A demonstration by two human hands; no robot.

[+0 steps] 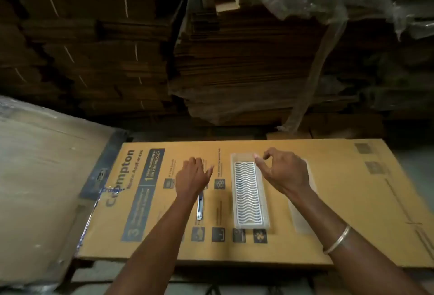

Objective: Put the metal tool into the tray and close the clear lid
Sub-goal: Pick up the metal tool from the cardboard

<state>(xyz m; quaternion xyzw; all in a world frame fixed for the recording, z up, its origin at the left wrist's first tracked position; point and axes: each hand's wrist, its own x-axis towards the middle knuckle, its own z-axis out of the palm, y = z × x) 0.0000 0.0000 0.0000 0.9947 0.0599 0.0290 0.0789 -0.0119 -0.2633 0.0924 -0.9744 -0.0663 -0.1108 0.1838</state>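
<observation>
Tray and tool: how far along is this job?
Done: nothing that I can see. The tool lies on the cardboard, left of the tray, which holds only a wavy grid. In hand: the left hand is over the tool's far end, grip unclear; the right hand is empty above the tray. Left: placing the tool and closing the lid, lying open on the right.

We have only one view, from a camera on the person's head. It looks forward and down, quite near, over both forearms to a flat cardboard box (305,200), and it reaches the stacked cardboard (234,64) behind.
</observation>
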